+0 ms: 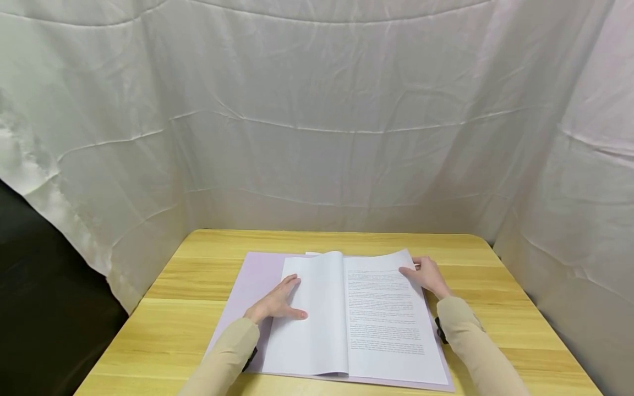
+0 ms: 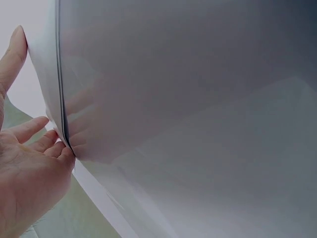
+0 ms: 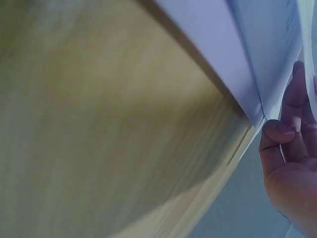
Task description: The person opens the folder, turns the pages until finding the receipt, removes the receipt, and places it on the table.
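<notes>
Beige sleeves (image 1: pixel 225 352) loom closest, and atop the lilac folder (image 1: pixel 255 278) lies my spread booklet (image 1: pixel 317 341), left hand (image 1: pixel 275 303) splayed over the folder's left half, right hand (image 1: pixel 430 276), well apart, pinching a printed page (image 1: pixel 383 308) near the folder's far right corner.

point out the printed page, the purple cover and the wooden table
Printed page (image 1: pixel 382 313): head view, middle of its text.
Purple cover (image 1: pixel 256 275): head view, bare upper left part.
Wooden table (image 1: pixel 163 319): head view, bare left side.
</notes>
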`<state>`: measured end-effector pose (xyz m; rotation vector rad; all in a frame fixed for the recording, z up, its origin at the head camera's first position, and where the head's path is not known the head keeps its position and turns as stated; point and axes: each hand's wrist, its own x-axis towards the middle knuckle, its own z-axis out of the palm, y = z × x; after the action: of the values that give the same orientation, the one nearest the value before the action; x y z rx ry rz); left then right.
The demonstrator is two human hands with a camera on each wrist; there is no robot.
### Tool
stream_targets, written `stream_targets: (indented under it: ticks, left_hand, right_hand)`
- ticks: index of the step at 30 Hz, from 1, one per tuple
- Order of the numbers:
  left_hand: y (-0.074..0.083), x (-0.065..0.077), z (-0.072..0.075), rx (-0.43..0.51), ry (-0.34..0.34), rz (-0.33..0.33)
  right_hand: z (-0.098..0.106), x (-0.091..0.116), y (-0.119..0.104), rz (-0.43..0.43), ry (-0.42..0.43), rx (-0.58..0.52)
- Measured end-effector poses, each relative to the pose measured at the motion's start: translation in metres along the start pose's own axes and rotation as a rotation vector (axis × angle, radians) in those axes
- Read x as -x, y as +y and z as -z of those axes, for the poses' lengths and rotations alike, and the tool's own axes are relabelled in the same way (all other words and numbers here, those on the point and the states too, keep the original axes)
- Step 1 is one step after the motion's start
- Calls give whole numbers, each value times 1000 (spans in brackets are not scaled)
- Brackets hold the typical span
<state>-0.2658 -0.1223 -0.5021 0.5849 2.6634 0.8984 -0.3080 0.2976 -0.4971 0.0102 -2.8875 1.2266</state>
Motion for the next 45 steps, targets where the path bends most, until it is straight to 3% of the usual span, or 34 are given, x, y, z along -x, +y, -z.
stream_targets:
  ticks: [15,24,31,45]
  left_hand:
    - [-1,-1,0,1,-11,1]
    - [3,1,1,4,-19,2]
    - [2,0,0,8,-18,-4]
    - [0,0,2,43,-18,-47]
  right_hand:
    - [10,15,1,-20,-186,-231]
    - [14,25,3,37,-314,-359]
    - [20,33,9,1,-418,-453]
    - [27,48,5,20,-511,-550]
